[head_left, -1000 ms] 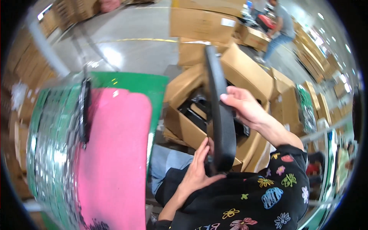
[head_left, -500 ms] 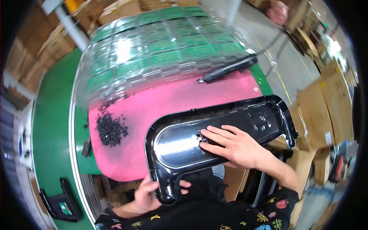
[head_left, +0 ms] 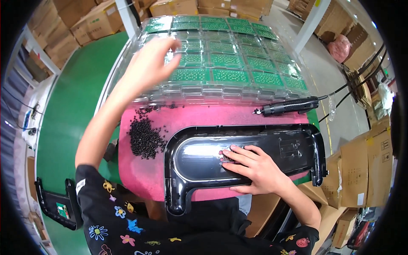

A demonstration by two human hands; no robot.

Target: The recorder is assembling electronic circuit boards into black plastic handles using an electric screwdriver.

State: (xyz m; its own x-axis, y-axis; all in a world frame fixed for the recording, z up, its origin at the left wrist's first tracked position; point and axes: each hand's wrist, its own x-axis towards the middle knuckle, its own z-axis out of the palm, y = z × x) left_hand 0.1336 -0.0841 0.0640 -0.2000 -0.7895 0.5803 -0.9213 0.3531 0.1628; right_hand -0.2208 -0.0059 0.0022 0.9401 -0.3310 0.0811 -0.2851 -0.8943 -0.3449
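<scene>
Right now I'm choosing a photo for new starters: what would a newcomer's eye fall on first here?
Likely the pink mat, with the black shell across its near side, the right hand on the shell. Behind, the left hand shows against clear trays of green boards. Small black parts lie heaped at the mat's left, a corded tool at its far right.

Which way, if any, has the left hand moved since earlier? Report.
Yes: the left hand went forward from the pink mat's near edge toward the clear trays.
</scene>
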